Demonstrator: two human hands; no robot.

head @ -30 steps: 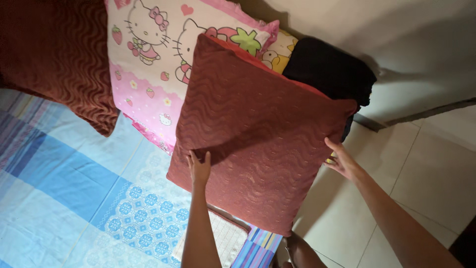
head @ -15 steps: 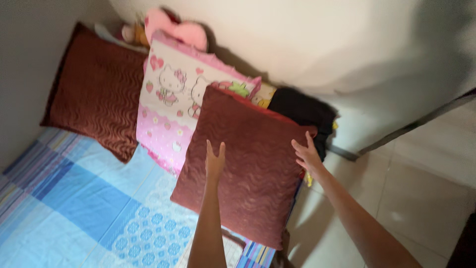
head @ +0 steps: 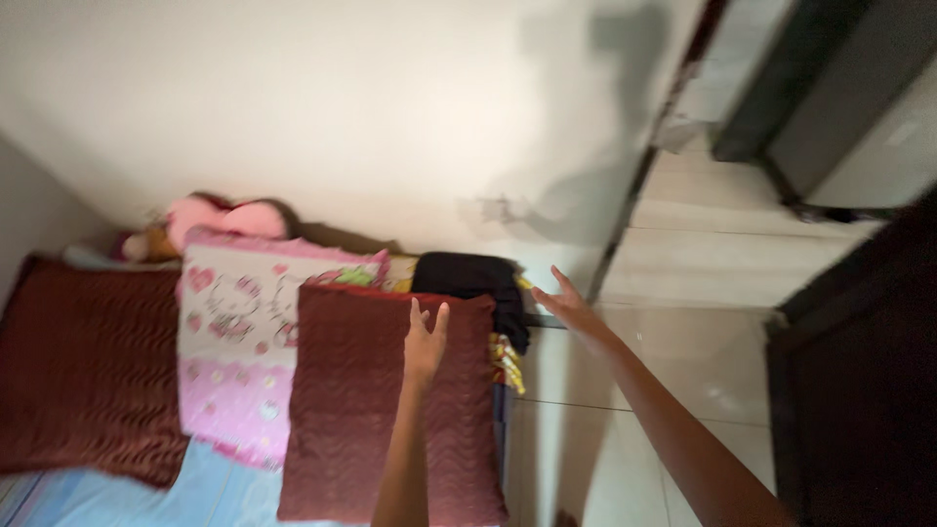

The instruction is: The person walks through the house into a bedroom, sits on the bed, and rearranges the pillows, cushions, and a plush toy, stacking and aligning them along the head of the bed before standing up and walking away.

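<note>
A dark red wavy-textured pillow (head: 361,410) lies at the bed's right edge, leaning on a pink cartoon-print pillow (head: 234,361). My left hand (head: 426,342) hovers flat over the red pillow's upper right part, fingers apart, holding nothing. My right hand (head: 571,310) is raised beside the bed, over the floor, fingers spread and empty, close to a black folded cloth (head: 473,283) behind the red pillow.
A second dark red pillow (head: 83,371) lies at the left. A pink plush toy (head: 220,217) rests against the white wall. A blue patterned sheet (head: 185,498) shows below. Pale floor tiles (head: 683,322) run right toward a dark door (head: 859,390).
Both hands have let go of the red pillow, which now rests on the bed. The view has pulled back and tilted up, showing more wall, floor and door.
</note>
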